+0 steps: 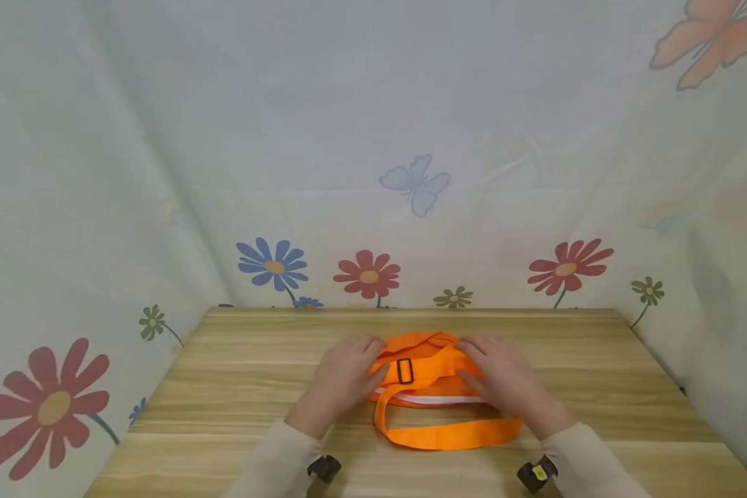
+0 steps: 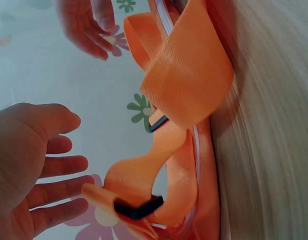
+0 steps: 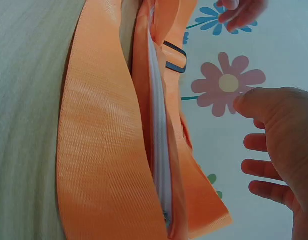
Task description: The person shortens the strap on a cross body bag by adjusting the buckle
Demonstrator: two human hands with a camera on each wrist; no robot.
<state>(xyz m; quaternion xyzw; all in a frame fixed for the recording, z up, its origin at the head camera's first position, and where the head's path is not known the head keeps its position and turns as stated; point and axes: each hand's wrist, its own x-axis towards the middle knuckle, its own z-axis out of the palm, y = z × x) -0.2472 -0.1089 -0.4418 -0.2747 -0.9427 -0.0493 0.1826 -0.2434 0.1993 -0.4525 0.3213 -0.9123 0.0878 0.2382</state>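
A flat orange fabric bag point(image 1: 413, 343) with a white zipper point(image 1: 438, 400) lies on the table between two hands. Its orange strap point(image 1: 454, 436) is folded over the top and loops out in front. A black buckle point(image 1: 399, 371) sits on the strap's upper run, and the left wrist view shows another black plastic piece point(image 2: 139, 207). My left hand point(image 1: 345, 372) hovers at the bag's left end, fingers loosely extended. At the right end is my right hand point(image 1: 504, 373), its fingers relaxed and slightly spread. In the wrist views neither hand grips the fabric.
The wood-grain table point(image 1: 255, 387) extends around the bag on all sides. Behind it and along both sides hangs a pale curtain point(image 1: 324, 138) printed with flowers and butterflies. Dark wrist devices point(image 1: 325, 469) show at both sleeves.
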